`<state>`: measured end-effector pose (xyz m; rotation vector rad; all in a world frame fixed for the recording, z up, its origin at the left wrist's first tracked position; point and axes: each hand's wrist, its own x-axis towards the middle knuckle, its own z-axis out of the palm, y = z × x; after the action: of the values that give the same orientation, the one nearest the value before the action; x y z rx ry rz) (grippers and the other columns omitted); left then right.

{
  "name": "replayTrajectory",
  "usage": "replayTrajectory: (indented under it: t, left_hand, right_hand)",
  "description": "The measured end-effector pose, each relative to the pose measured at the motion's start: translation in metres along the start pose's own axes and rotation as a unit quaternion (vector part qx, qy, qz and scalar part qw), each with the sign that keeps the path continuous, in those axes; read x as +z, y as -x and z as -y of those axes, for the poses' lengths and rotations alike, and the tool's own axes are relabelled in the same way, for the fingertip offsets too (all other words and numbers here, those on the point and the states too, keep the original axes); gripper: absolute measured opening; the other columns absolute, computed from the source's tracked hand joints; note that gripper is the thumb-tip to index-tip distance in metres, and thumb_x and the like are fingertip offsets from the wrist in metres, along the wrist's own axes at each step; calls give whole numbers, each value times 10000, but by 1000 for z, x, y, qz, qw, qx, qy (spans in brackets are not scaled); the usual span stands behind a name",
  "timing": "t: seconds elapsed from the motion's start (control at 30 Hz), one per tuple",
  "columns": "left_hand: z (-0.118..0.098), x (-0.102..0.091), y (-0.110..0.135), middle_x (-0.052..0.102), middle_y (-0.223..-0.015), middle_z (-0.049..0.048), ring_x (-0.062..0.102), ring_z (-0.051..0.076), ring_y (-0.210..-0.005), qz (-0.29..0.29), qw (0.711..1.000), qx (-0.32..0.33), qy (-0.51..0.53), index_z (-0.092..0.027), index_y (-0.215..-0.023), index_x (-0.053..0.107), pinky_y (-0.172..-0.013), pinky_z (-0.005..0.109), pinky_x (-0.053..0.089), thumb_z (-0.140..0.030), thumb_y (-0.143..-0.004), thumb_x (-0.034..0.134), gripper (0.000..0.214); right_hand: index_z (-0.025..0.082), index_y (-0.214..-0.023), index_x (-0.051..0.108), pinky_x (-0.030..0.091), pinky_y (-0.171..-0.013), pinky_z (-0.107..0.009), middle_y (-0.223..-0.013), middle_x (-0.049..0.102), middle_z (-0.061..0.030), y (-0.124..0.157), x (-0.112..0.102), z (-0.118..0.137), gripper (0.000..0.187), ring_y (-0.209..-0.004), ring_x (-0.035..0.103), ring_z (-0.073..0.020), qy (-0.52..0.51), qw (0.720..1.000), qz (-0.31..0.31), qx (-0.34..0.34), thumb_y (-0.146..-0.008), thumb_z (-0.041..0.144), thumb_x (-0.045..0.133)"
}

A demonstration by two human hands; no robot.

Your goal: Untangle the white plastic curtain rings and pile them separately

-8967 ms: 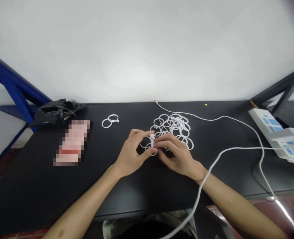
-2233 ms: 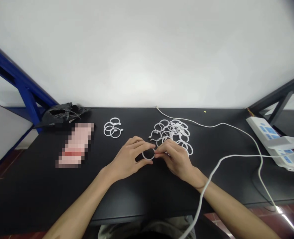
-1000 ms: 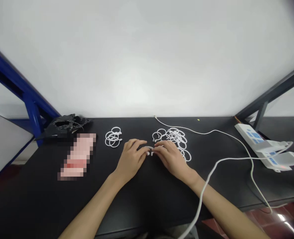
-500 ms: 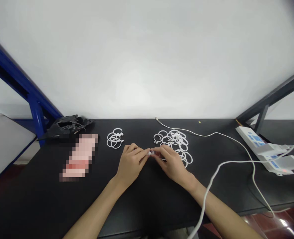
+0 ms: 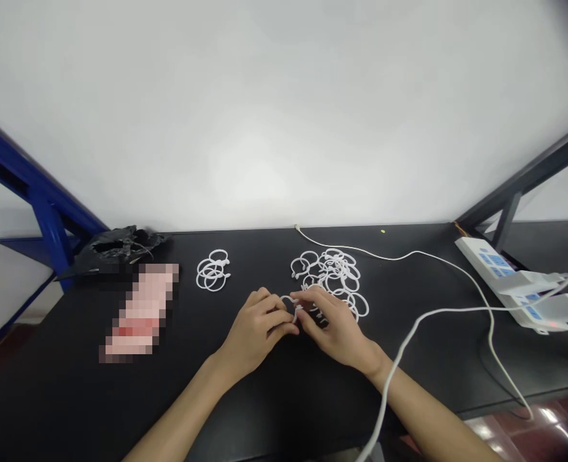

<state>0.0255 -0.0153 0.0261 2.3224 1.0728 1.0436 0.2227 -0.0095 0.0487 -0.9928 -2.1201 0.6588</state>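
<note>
Between my two hands, low over the black table, is a white plastic curtain ring (image 5: 298, 310), partly hidden by my fingers. My left hand (image 5: 257, 324) is closed on its left side. With thumb and index finger, my right hand (image 5: 336, 324) pinches it near the small knobbed ends; whether those ends are joined I cannot tell. Just beyond my right hand lies a tangled pile of similar white rings (image 5: 344, 276), some overlapped by my fingers. A smaller group of rings (image 5: 212, 271) lies to the left, apart from my left hand.
A white power strip (image 5: 500, 276) with plugged-in adapters stands at the right. Its white cable (image 5: 423, 316) crosses over my right forearm. Farther left are a crumpled black plastic bag (image 5: 115, 250) and a blurred pink object (image 5: 144, 301). A white wall (image 5: 264, 115) rises behind the table (image 5: 264, 410).
My fingers have shifted on the ring, and more of its curve now shows between my hands. The view has moved slightly, so the scene sits a little farther left.
</note>
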Motion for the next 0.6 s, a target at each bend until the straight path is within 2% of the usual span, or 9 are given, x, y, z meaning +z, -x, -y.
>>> replayTrajectory:
  t: [0.1, 0.27, 0.43, 0.6]
  left_hand:
    - [-1, -2, -1, 639, -821, 21, 487, 163, -795, 9, 1000, 4, -13, -211, -784, 690, -738, 328, 452, -246, -942, 569, 202]
    - [-3, -5, -2, 650, -849, 24, 502, 172, -828, 17, 999, 8, -32, -199, -810, 658, -768, 341, 442, -260, -950, 555, 185]
    - [-2, -6, -3, 672, -884, 23, 525, 172, -837, 8, 999, 10, -48, -209, -904, 670, -783, 343, 438, -242, -958, 541, 144]
    - [-2, -4, -2, 690, -850, 12, 530, 163, -811, -19, 998, 24, -61, -201, -883, 667, -776, 330, 439, -240, -937, 582, 108]
  right_hand:
    - [231, -1154, 570, 547, -742, -305, -922, 634, -40, 0, 0, -2, 235, -808, 624, -150, -7, 1000, 5, 2, -932, 172, 526]
    - [217, -983, 591, 536, -688, -279, -861, 633, -29, -2, -2, -5, 91, -762, 623, -143, -18, 1000, 1, 6, -919, 172, 546]
    - [216, -953, 616, 532, -705, -283, -853, 668, -19, -4, -4, -6, 88, -769, 643, -147, -21, 998, -19, 47, -903, 169, 561]
    - [215, -923, 630, 529, -687, -277, -824, 680, -6, -4, -4, -5, 89, -739, 653, -145, -16, 997, -32, 67, -880, 159, 577]
